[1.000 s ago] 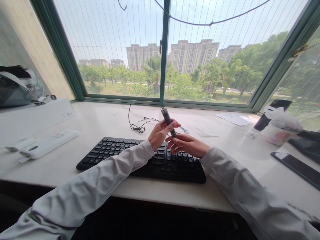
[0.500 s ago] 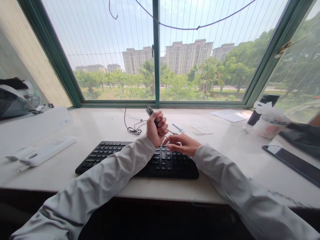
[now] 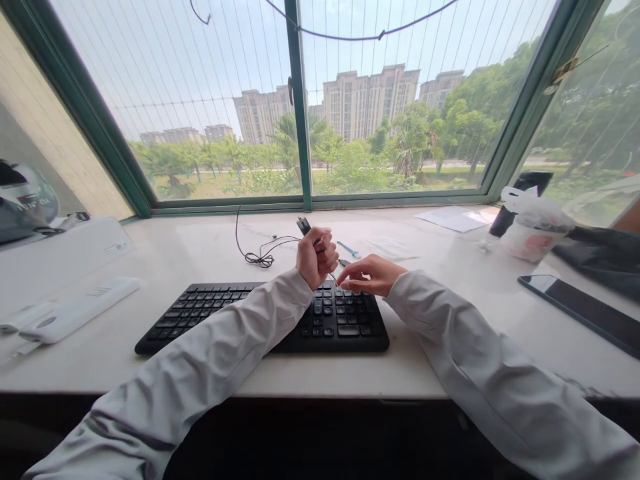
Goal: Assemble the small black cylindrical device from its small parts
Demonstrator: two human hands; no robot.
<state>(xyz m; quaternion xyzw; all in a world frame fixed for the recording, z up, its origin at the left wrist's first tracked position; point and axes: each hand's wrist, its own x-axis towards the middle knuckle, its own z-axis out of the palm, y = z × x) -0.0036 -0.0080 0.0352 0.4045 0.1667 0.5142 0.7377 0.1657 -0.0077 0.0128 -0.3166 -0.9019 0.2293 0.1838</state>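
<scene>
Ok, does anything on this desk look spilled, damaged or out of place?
Nothing looks spilled or damaged. Only the thin black cable looks untidy, bunched in a loose coil behind the keyboard. The dark object in the left hand is mostly hidden, so I can't judge it.

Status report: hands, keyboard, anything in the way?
Left hand closed on dark object. Right hand near keyboard, grip unclear. Left sleeve covers part of it.

We log black: keyboard [image 3: 345,328], handheld stick [image 3: 303,226], cable [image 3: 259,259]. White desktop [image 3: 175,243]; our sleeves [image 3: 210,350] plain pale grey. We also note green window framing [image 3: 299,133], a light-blue tool [image 3: 349,249], a pinkish patch on the whitish tub [image 3: 530,245].
</scene>
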